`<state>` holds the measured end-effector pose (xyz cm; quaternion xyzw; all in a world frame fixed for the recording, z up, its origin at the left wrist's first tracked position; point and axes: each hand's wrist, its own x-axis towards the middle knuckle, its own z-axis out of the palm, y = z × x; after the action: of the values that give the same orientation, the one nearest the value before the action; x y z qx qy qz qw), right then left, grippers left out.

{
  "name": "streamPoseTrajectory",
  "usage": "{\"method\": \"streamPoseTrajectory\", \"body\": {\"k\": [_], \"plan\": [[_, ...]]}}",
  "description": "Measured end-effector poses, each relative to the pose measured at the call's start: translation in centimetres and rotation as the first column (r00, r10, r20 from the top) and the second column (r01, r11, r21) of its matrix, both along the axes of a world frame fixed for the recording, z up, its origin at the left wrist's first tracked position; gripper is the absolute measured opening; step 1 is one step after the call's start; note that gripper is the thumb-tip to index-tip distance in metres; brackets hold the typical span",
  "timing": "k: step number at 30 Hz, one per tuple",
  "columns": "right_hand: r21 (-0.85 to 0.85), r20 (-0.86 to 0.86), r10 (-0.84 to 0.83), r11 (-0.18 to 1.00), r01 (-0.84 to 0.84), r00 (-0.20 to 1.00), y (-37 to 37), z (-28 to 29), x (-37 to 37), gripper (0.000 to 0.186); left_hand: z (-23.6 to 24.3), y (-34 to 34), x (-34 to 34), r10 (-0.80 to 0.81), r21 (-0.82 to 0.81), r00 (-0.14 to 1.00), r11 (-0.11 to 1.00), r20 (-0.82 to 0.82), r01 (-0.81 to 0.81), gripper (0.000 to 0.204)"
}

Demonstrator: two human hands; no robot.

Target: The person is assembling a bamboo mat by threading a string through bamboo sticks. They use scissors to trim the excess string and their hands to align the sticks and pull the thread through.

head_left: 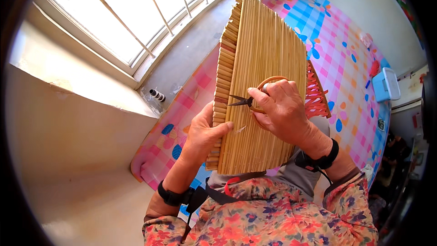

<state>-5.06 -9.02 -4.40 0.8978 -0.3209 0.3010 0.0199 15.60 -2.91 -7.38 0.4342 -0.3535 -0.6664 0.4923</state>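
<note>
Pink-and-blue checked sheet [337,45], flower-printed, lies beside a smooth grey windowsill [182,54]. On my remote feed: a ribbed reed panel [273,54], straw-coloured stalks packed parallel, stubby round ends along its left side; it stands tilted above the wearer's lap [300,177]. Left hand [205,132]: clamped on the panel's left edge, thumb across the front. Right hand [282,105]: fingers closed around tan loop handles of dark-bladed scissors [250,102], blades slightly parted before the stalks.

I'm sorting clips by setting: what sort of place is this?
Probably a room in a home: there is a barred window, a flowered, checked cover spread wide like bedding, and a light-blue tub near the cover's edge.
</note>
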Motion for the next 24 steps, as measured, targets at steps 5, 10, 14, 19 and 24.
{"method": "streamPoseTrajectory", "body": {"k": [5,10,14,19,24], "plan": [[-0.104,-0.074,0.002,0.995,-0.010,0.997,-0.4,0.1,0.5,0.040,0.3,-0.1,0.2,-0.034,0.019,0.999,0.999,0.019,0.034,0.051],[-0.069,-0.055,0.059,0.996,-0.063,0.997,-0.4,0.4,1.2,0.039,0.9,0.1,0.5,-0.036,0.017,0.999,0.999,0.007,0.036,0.054],[-0.060,-0.052,0.035,0.997,-0.039,0.998,-0.4,1.0,1.3,0.034,1.3,0.3,0.7,-0.038,0.006,0.999,0.999,0.016,0.038,0.056],[-0.138,-0.147,0.062,0.987,-0.083,0.987,-0.8,1.6,1.0,0.037,1.3,0.3,0.5,-0.036,-0.019,0.999,0.999,0.035,0.037,0.057],[-0.196,-0.265,0.089,0.970,-0.144,0.960,-0.8,3.4,2.0,0.027,1.5,0.5,0.6,-0.009,-0.018,1.000,1.000,-0.005,0.009,0.055]]}}
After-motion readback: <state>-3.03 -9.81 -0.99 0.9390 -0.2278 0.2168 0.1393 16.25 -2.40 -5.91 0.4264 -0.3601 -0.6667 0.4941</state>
